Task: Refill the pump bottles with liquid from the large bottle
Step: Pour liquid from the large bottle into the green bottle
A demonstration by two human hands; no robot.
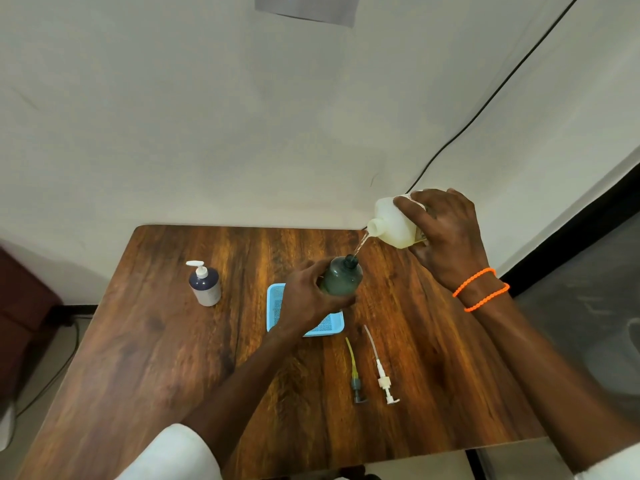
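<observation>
Two hands share the pour. The right hand (446, 237) wraps its fingers around the body of the large translucent white plastic bottle (393, 225), tipped neck-down above the far right corner of the wooden surface (145, 358), and a thin stream of liquid (362, 242) runs from its mouth. The left hand (304, 296) curls around the dark green translucent pump bottle (341, 277), held tilted above the surface with its open neck under the stream.

Judging by its size, the large bottle is probably heavy and its thin walls may flex, so a broad hold around the middle seems right. The green bottle looks light and smooth; any spill would make it slippery, and its narrow neck leaves little room for error.

Just beneath the left hand sits a light blue perforated plastic tray (330, 325). Nearer the person lie a grey pump head with a yellowish tube (355, 375) and a white pump head with a clear tube (381, 370), side by side and clear of the pour. A dark blue pump bottle with a white pump (204, 284) stands well apart on the left.
</observation>
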